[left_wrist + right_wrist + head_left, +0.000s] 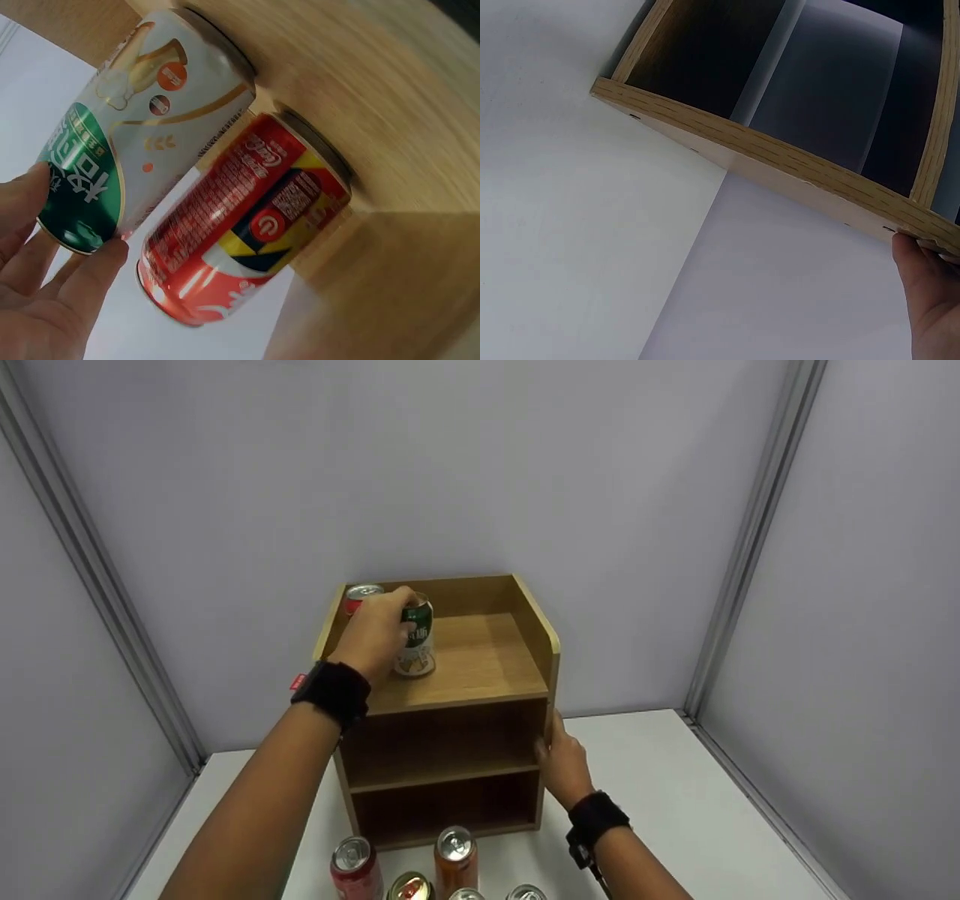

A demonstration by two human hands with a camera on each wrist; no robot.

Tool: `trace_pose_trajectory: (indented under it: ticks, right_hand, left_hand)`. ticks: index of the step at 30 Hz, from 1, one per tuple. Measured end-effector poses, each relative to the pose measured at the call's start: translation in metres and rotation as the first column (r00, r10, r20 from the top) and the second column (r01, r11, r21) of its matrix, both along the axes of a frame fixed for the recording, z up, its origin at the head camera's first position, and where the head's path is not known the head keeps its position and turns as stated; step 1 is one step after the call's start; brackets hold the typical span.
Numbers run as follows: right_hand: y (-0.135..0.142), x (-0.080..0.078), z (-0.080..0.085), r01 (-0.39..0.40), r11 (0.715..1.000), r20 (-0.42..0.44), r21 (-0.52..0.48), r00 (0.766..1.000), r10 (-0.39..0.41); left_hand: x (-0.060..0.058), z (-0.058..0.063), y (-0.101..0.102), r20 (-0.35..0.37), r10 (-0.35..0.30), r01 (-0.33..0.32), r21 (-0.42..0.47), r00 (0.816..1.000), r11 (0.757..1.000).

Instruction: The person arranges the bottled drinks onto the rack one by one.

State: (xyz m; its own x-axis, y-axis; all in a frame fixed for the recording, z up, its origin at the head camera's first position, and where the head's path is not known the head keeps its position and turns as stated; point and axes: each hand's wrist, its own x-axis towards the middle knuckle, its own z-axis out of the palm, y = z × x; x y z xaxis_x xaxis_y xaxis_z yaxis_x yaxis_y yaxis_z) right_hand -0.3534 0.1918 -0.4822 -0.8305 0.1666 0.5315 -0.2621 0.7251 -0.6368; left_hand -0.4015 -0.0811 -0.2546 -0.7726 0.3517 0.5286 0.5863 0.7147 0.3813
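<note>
My left hand (379,634) grips a green-and-white can (417,637) near its top, thumb on one side and fingers on the other. The can stands upright on the top board of a small wooden shelf unit (480,652). Close beside it is a red cola can (247,206), which the left hand partly hides in the head view. At the unit's right side, my right hand (566,765) holds the side panel, with the thumb by the front edge and fingers along the outside. The right wrist view shows only part of this hand (930,292).
On the white table (630,780) in front of the unit stand several more cans, among them a red can (356,870) and an orange can (456,859). The unit has two lower compartments (442,742). Grey-white walls (600,510) enclose the table behind and at both sides.
</note>
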Motion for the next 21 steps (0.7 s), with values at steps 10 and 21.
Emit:
trace_pose_trajectory:
  ticks: [10, 21]
  right_hand:
    - [-0.010, 0.009, -0.003, -0.027, 1.000, -0.012, 0.015, 1.000, 0.027]
    - [-0.016, 0.021, -0.003, -0.039, 0.999, -0.051, 0.037, 0.998, 0.041]
  left_hand:
    - [-0.013, -0.004, 0.006, 0.018, 0.046, -0.046, 0.013, 0.999, 0.999]
    - [-0.020, -0.004, 0.015, -0.021, 0.133, -0.134, -0.017, 0.991, 0.991]
